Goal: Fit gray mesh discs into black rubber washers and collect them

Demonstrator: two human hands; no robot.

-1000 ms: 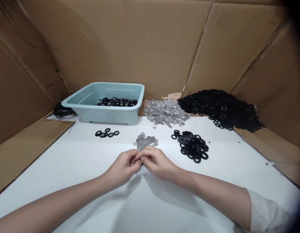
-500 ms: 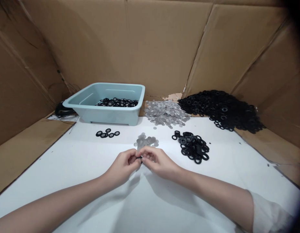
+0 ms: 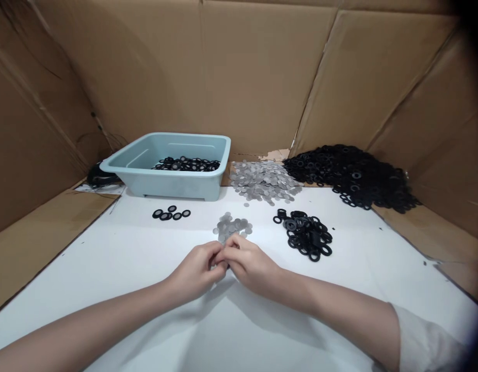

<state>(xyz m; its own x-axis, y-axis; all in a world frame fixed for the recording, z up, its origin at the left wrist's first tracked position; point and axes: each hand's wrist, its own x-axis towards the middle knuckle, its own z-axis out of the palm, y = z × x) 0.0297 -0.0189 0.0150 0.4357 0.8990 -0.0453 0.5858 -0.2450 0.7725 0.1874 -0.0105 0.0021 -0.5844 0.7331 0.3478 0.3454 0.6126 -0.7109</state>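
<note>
My left hand (image 3: 200, 266) and my right hand (image 3: 256, 264) meet over the middle of the white table, fingertips pressed together. Between them they pinch a black rubber ring (image 3: 228, 266), of which only a dark sliver shows; the fingers hide the rest. Just beyond the fingertips lies a small heap of thin grey mesh-like discs (image 3: 233, 226). Right of my right hand is a loose pile of black rubber rings (image 3: 311, 237). To the left, beyond my left hand, sit several black rings with grey discs in their centres (image 3: 171, 213).
A light blue plastic tub (image 3: 173, 183) at the back left holds many disc-filled rings. Behind the small heap, a larger pile of grey discs (image 3: 266, 181) adjoins a big mound of black rings (image 3: 351, 175). Cardboard walls (image 3: 258, 77) enclose the white table (image 3: 231, 330).
My right hand has turned and its fingers have closed over the left fingertips, covering most of the black ring. Both hands have come slightly nearer to me. The piles look the same.
</note>
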